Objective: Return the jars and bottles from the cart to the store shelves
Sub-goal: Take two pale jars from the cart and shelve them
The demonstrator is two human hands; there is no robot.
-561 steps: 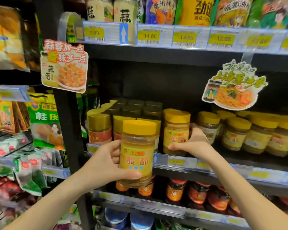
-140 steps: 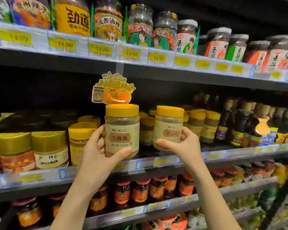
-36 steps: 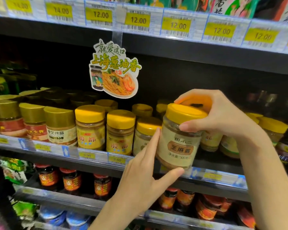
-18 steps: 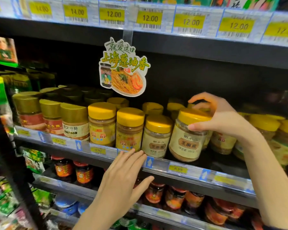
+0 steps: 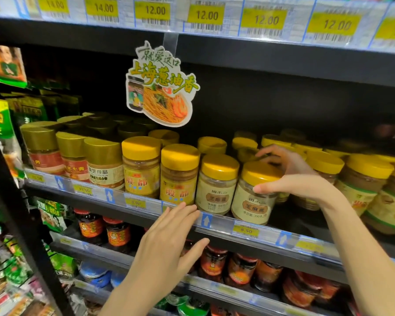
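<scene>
Since the right hand [image 5: 292, 176] has thumb and fingers curled round the yellow lid of the sesame jar [image 5: 253, 201], which looks set down in the front row below and right of the hanging noodle sign [image 5: 162, 85], I'd just nudge it flush against its twin jar [image 5: 217, 185], label facing out, then lift the fingers straight off so it doesn't tip. The left hand [image 5: 169, 238] is flat, fingers straight and together, holding nothing, hovering by the shelf rail [image 5: 221, 224] under the sign, handy for steadying the row. Readable stuff: both jars say 田不二, with 300 in the small print; the two 殷部 jars [image 5: 179, 176] sit straight under the sign; the sign reads 上海葱油香; the 8.50 tag [image 5: 246, 230] is beneath the held jar, and the upper price tags [image 5: 206, 15] above the sign say 12.00 and 14.00
</scene>
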